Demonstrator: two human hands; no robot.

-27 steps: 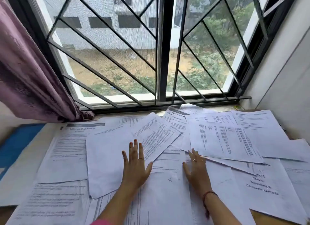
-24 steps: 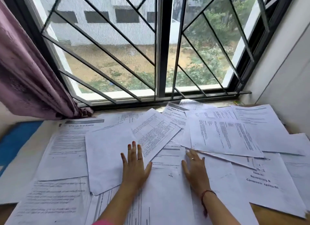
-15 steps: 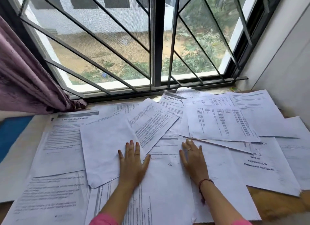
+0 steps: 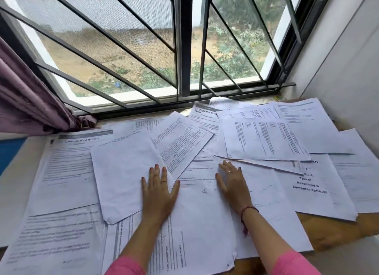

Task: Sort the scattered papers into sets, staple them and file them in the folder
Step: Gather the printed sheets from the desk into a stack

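**A:** Where are the papers?

**B:** The scattered white printed papers overlap one another across the brown wooden table, right below the black-framed barred window. The sheet headed "Change Bed Sheets" lies below the window's left pane; the one headed "Wipe the…Clean" sits just under the window's central post, partly covered by others.

**A:** And the hands?

**B:** The left hand lies flat, palm down, fingers straight and spread, pressing on a plain white blank-faced sheet that is below the window and left of its central post. The right hand is also flat and relaxed, gripping nothing, resting on the paper below the window's right pane, its fingertips at the edge of a sheet with columns of text.

**A:** Anything else?

**B:** A mauve fabric curtain bunches at the window's left edge, a blue surface shows below the curtain, and a white wall adjoins the window's right side. Pink sleeves cover both forearms, and a red thread bracelet circles the right wrist.
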